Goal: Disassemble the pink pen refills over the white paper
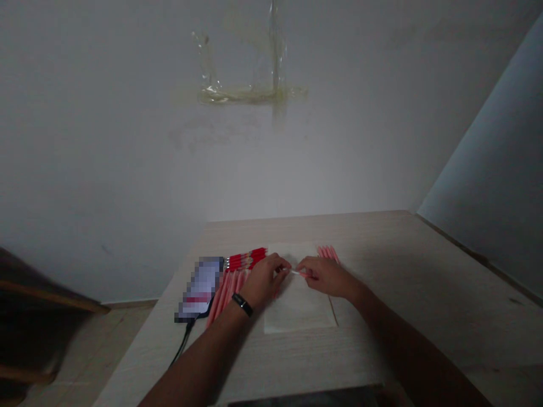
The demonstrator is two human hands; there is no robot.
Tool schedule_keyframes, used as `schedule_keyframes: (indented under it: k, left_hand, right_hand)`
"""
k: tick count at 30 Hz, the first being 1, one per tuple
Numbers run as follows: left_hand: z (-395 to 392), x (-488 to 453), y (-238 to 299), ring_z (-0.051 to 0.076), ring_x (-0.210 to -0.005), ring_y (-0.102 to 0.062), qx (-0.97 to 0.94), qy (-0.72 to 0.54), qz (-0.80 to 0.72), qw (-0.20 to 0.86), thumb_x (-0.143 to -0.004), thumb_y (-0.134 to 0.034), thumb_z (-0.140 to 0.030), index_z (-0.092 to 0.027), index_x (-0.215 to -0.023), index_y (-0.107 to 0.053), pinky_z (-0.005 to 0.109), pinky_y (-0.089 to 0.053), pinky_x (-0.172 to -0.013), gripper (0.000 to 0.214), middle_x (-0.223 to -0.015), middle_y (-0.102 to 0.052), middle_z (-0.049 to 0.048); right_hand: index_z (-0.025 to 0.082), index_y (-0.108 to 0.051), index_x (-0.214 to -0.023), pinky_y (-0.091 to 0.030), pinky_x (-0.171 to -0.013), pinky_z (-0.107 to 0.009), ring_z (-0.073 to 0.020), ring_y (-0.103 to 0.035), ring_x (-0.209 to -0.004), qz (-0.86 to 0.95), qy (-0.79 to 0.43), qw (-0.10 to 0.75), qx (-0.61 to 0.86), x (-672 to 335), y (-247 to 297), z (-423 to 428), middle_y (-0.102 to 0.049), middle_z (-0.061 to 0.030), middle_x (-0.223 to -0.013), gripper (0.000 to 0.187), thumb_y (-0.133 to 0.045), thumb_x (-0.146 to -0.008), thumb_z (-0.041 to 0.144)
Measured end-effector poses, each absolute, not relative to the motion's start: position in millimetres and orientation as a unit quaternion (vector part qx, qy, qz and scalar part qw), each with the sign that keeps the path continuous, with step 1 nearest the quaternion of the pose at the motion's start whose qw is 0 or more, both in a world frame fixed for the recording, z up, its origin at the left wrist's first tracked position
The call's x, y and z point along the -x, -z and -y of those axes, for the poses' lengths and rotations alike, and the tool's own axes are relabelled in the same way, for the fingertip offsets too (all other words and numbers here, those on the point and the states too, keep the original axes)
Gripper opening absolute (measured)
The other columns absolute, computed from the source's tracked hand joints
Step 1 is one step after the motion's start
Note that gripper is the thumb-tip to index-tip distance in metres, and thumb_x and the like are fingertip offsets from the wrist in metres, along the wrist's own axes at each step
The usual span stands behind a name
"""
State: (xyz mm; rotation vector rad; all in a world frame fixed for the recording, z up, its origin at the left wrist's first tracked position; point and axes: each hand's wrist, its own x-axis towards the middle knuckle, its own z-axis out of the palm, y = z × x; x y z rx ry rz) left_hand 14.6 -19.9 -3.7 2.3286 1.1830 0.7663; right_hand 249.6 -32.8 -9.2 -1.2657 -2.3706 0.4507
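Observation:
My left hand (pixel 266 278) and my right hand (pixel 324 276) meet over a pale sheet (pixel 299 308) on a light wooden table (pixel 382 271). Both are closed in a pinch on a thin pink and white pen part (pixel 297 273) held between them. Left of my left hand lies a row of pink pen barrels with red caps (pixel 237 271). A few more pink pieces (pixel 327 251) lie just behind my right hand. A black band sits on my left wrist.
A phone (pixel 200 288) with a black cable lies at the table's left side, next to the pens. A grey wall with peeling tape stands behind. A dark wooden piece of furniture (pixel 34 316) is at the far left. A dark object lies at the table's near edge.

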Motion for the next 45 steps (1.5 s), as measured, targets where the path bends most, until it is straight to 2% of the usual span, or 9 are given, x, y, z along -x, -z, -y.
schedule_keyframes:
  k: [6,9,14,17,24,32,45]
  left_hand:
    - [22,-15,3,0.015,-0.075,-0.06,-0.836,-0.244,-0.442,0.214,-0.087,-0.058,-0.02,-0.019,-0.091,-0.071,0.025,-0.042,-0.068,0.014,-0.085,-0.07,0.0039]
    - [24,-16,1,0.015,-0.071,-0.06,-0.836,-0.218,-0.455,0.218,-0.086,-0.059,-0.021,-0.019,-0.093,-0.072,0.024,-0.039,-0.064,0.015,-0.081,-0.07,0.003]
    - [30,-21,-6,0.015,-0.068,-0.06,-0.844,-0.188,-0.444,0.233,-0.087,-0.059,-0.026,-0.021,-0.101,-0.073,0.024,-0.038,-0.062,0.021,-0.077,-0.07,0.0026]
    - [33,-25,-10,0.015,-0.067,-0.061,-0.842,-0.178,-0.443,0.252,-0.088,-0.057,-0.028,-0.02,-0.1,-0.072,0.023,-0.038,-0.061,0.021,-0.077,-0.071,0.003]
    - [33,-28,-8,0.014,-0.066,-0.06,-0.833,-0.193,-0.443,0.269,-0.086,-0.055,-0.021,-0.017,-0.088,-0.069,0.022,-0.038,-0.061,0.014,-0.076,-0.07,0.0032]
    - [32,-25,-5,0.013,-0.064,-0.058,-0.834,-0.204,-0.439,0.265,-0.086,-0.054,-0.019,-0.018,-0.098,-0.069,0.023,-0.038,-0.06,0.018,-0.076,-0.069,0.0024]
    - [32,-22,-6,0.015,-0.071,-0.062,-0.825,-0.193,-0.474,0.241,-0.085,-0.055,-0.02,-0.019,-0.094,-0.069,0.024,-0.04,-0.063,0.017,-0.081,-0.071,0.0044]
  right_hand:
    - [0.021,-0.065,-0.092,-0.038,-0.086,-0.032,-0.0182,-0.059,-0.089,0.856,-0.111,0.245,0.441,-248,5,31,-0.065,-0.0008,-0.089,0.02,-0.061,-0.078,0.008]
    - [0.02,-0.064,-0.09,-0.037,-0.088,-0.033,-0.0192,-0.057,-0.094,0.866,-0.098,0.261,0.416,-247,0,30,-0.064,-0.0021,-0.092,0.018,-0.063,-0.078,0.006]
    - [0.023,-0.068,-0.09,-0.035,-0.085,-0.035,-0.0204,-0.053,-0.097,0.87,-0.056,0.272,0.407,-243,-7,34,-0.063,-0.0024,-0.094,0.018,-0.065,-0.081,0.007]
    - [0.024,-0.069,-0.09,-0.034,-0.085,-0.035,-0.0206,-0.052,-0.097,0.876,-0.042,0.271,0.396,-239,-10,36,-0.063,-0.0022,-0.096,0.019,-0.067,-0.081,0.007]
    - [0.024,-0.069,-0.094,-0.034,-0.087,-0.036,-0.0213,-0.051,-0.099,0.881,-0.041,0.268,0.388,-239,-13,37,-0.063,-0.0037,-0.099,0.017,-0.066,-0.085,0.01]
    - [0.026,-0.069,-0.096,-0.032,-0.084,-0.036,-0.0213,-0.051,-0.101,0.871,-0.025,0.247,0.424,-245,-14,35,-0.063,-0.0022,-0.1,0.017,-0.066,-0.087,0.012]
    - [0.021,-0.068,-0.096,-0.037,-0.087,-0.036,-0.0229,-0.052,-0.102,0.866,-0.01,0.293,0.405,-266,-18,22,-0.063,-0.006,-0.101,0.017,-0.064,-0.087,0.008]
